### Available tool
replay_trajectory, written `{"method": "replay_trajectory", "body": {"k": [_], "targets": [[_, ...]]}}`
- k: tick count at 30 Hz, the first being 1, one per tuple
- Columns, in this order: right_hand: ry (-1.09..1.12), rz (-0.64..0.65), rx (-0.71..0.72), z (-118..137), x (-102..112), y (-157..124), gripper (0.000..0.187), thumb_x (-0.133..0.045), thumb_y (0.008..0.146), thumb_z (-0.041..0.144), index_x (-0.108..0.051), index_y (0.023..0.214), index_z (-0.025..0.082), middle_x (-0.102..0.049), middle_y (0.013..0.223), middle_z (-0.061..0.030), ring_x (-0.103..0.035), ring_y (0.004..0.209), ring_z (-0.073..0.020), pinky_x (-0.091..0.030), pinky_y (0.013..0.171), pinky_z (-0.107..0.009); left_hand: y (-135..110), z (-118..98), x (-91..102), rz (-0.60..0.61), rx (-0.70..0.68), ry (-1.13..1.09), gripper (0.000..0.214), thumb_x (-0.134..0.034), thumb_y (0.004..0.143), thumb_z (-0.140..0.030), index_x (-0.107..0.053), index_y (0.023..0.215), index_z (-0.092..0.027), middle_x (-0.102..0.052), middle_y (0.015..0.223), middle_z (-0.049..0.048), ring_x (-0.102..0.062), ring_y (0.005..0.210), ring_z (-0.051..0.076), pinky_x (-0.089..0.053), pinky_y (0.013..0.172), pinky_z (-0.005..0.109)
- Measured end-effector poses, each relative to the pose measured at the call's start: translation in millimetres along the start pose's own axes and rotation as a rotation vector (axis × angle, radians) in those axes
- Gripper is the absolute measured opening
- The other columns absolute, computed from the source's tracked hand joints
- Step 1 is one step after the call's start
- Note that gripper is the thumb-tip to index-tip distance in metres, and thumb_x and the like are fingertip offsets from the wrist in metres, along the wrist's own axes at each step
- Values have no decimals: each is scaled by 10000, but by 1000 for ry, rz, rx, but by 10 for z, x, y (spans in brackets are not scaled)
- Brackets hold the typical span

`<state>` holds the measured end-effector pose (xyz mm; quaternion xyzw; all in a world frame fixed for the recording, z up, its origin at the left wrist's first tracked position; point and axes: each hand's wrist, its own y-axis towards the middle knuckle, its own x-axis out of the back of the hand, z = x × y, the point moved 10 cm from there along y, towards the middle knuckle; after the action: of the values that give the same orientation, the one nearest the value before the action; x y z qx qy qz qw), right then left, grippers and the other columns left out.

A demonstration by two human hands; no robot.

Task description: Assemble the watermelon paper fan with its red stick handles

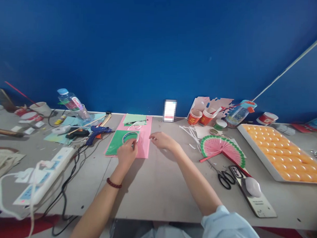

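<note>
My left hand (pixel 127 152) is closed on a thin ring-shaped roll of tape (pixel 131 133), held over a green sheet of paper (pixel 114 141). That sheet lies on a larger pink sheet (pixel 144 146). To the right of the papers, my right hand (pixel 161 140) hovers with its fingers pinched together; whatever may be between the fingertips is too small to make out. Beyond the tape, a pale green sheet (pixel 137 118) carries a dark, thin tool. A second pale ring (pixel 135 127) lies just behind the tape.
At left are a blue glue gun (pixel 97 133), a power strip (pixel 48 176) with cables and a bottle (pixel 74 104). At right are a watermelon-patterned paper fan (pixel 216 147), scissors (pixel 226 178), red paper cups (pixel 194 117), a phone (pixel 259 202) and a tray of orange balls (pixel 276 179).
</note>
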<state>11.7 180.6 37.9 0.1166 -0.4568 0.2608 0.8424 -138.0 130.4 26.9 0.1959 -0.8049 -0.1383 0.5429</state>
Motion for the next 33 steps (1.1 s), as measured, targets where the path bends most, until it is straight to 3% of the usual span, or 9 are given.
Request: {"method": "replay_trajectory", "body": {"k": [6,8,10,13,19,22,29,33], "targets": [[-29,-72,27,86,-311,167,368,-422,857,124,-654,1133,198,-605,1247,-88,-546,1139,-223,-408,952,-344,43,59,176,-93,29,-124,237,-448,875,-263,-672,920,-199,-726,876,68,-671,809,218,-451,673,292],[-89,-115,44,98,-369,154,385,-485,860,200,-588,1231,188,-518,1352,-114,-465,1238,-252,-361,1006,-396,54,82,219,-122,34,-170,228,-453,873,-261,-669,911,-199,-729,891,66,-676,828,211,-462,693,287],[-127,-131,67,86,-433,141,535,-573,827,335,-495,1328,164,-413,1441,-147,-360,1325,-286,-305,1051,-444,61,104,233,-131,42,-204,215,-461,866,-257,-666,903,-202,-732,895,62,-680,838,206,-471,700,282],[-102,-73,65,-15,-556,156,739,-622,760,496,-422,1387,161,-328,1496,-158,-251,1390,-297,-227,1096,-475,66,123,221,-125,51,-225,212,-462,863,-258,-665,898,-207,-735,891,55,-684,849,206,-479,705,282],[-17,89,81,-153,-698,200,1001,-716,606,588,-322,1453,228,-179,1558,-116,-137,1432,-289,-157,1133,-477,74,112,208,-107,49,-215,220,-454,865,-261,-664,906,-208,-736,895,58,-685,855,210,-482,719,286],[3,65,71,-166,-675,203,982,-736,594,563,-352,1439,239,-203,1552,-112,-152,1428,-289,-165,1129,-477,78,102,212,-100,52,-213,219,-452,860,-255,-664,892,-210,-737,888,60,-686,841,209,-484,715,285],[2,-77,74,-110,-570,212,695,-717,678,459,-523,1303,224,-405,1448,-141,-324,1349,-296,-274,1057,-475,79,108,216,-112,45,-211,229,-450,855,-266,-667,894,-205,-736,879,65,-686,832,214,-482,714,291],[20,-182,42,-69,-446,171,721,-701,701,473,-465,1337,229,-393,1439,-140,-378,1294,-310,-327,1019,-467,78,110,206,-107,40,-216,228,-451,859,-269,-666,896,-203,-737,889,65,-686,837,216,-480,720,294]]}}
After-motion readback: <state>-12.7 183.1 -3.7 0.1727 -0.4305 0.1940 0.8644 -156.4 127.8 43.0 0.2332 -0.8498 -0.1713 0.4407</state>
